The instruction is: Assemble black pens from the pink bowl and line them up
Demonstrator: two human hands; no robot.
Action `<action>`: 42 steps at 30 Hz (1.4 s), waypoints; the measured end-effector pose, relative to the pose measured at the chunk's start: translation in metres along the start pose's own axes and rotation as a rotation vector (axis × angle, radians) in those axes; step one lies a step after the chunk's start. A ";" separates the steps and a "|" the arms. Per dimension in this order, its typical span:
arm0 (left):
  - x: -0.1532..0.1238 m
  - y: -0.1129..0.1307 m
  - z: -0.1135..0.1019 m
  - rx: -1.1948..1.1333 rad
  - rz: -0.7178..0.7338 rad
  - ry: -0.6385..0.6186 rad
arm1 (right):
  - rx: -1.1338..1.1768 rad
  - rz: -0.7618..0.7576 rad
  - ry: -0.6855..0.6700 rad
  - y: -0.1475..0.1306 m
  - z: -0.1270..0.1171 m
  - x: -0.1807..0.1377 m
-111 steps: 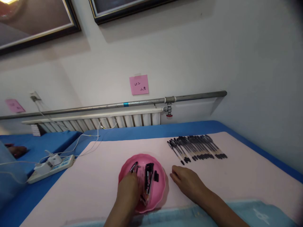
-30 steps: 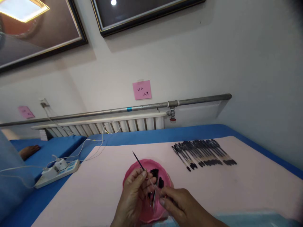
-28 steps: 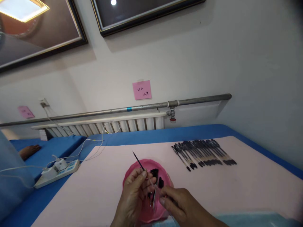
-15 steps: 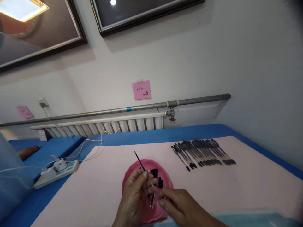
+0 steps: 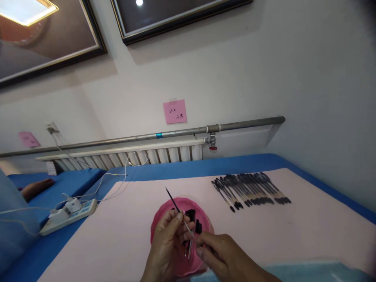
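A thin pen refill (image 5: pixel 172 199), dark towards its upper end and pale lower down, slants over a pink scalloped dish (image 5: pixel 155 219). My left hand (image 5: pixel 166 239) is closed, pinching the refill near its middle between thumb and forefinger. Lower right, my right hand (image 5: pixel 219 250) is closed with thumb and forefinger at the refill's lower end. A small reddish bit shows by those fingertips; whatever else lies in that hand is hidden. Inside the dish are black pen caps (image 5: pixel 199 226) and slender clear and dark pen parts (image 5: pixel 190 248), partly covered by my hands.
Many black-capped pens (image 5: pixel 249 190) lie in a row on the pale pink sheet (image 5: pixel 117 235) to the right. A power strip (image 5: pixel 69 217) with plugs and white cables is at left. Beyond it, another person's arm (image 5: pixel 37 188) rests on a blue surface. A radiator (image 5: pixel 161 152) lines the wall.
The view has shifted very slightly. Both hands and the refill keep nearly the same pose. At left, the other person's hand has changed its position on the blue surface.
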State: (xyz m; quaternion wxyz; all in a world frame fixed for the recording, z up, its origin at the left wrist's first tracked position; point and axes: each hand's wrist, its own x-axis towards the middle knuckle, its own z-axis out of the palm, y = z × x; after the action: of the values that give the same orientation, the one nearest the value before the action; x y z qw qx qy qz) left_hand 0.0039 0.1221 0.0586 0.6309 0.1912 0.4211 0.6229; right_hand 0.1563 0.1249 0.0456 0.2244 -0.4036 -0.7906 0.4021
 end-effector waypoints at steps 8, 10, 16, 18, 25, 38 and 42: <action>-0.002 -0.004 0.003 0.005 0.018 -0.019 | 0.076 0.009 0.006 0.002 0.001 0.000; -0.003 -0.007 0.003 0.000 0.029 -0.054 | 0.091 0.009 0.028 0.003 0.001 0.001; -0.003 -0.008 0.001 0.185 0.045 -0.131 | 0.056 -0.032 0.124 0.005 -0.001 0.003; -0.004 -0.004 -0.001 0.251 0.062 -0.106 | 0.038 -0.036 0.139 0.004 -0.003 0.003; -0.002 0.008 -0.009 0.392 0.240 -0.042 | 0.002 -0.028 0.157 0.002 -0.005 0.003; 0.006 0.022 -0.028 0.983 0.375 0.063 | 0.408 0.152 0.411 0.018 -0.032 0.008; 0.011 0.012 -0.030 1.194 0.374 -0.025 | 0.543 0.195 0.394 0.021 -0.034 0.010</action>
State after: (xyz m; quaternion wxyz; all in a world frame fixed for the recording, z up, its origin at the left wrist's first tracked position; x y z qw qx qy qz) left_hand -0.0282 0.1256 0.0479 0.3004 0.5886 0.6486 0.3776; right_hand 0.1826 0.1559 0.0483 0.4325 -0.4727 -0.5540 0.5316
